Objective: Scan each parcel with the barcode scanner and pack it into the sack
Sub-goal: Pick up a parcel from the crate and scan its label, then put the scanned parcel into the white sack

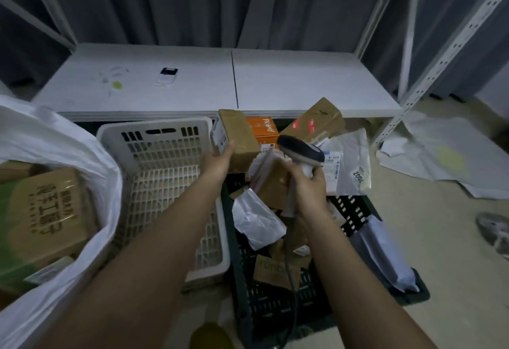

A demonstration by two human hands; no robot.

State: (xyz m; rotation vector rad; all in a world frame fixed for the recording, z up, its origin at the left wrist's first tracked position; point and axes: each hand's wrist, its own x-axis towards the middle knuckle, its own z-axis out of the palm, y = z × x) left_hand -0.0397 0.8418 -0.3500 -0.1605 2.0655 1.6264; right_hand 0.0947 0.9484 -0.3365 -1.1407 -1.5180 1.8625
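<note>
Dim light fills the room, with grey curtains far behind a white table (289,84) and a metal rack post at the right. Much is hard to read here: the picture is soft and dark, and labels on the parcels cannot be made out.

Over the far edge of the white crate (154,183) the left hand (217,162) holds a brown taped parcel (238,142) from below, fingers and thumb curled on its near side; the palm is hidden by the back of the hand. Just right of it, the right hand (308,190) grips the handle of the barcode scanner (301,151), whose dark head points left toward the parcel. The handle is mostly covered by the fingers, and the cable goes down and is lost among the parcels.

Below both hands a dark crate (275,302) holds many boxes and plastic mailers, piled so that their shapes mix. At the near left the white sack (68,150) stands open, cut off by the frame, with a printed carton (46,211) inside. Both forearms reach forward from the near edge.
</note>
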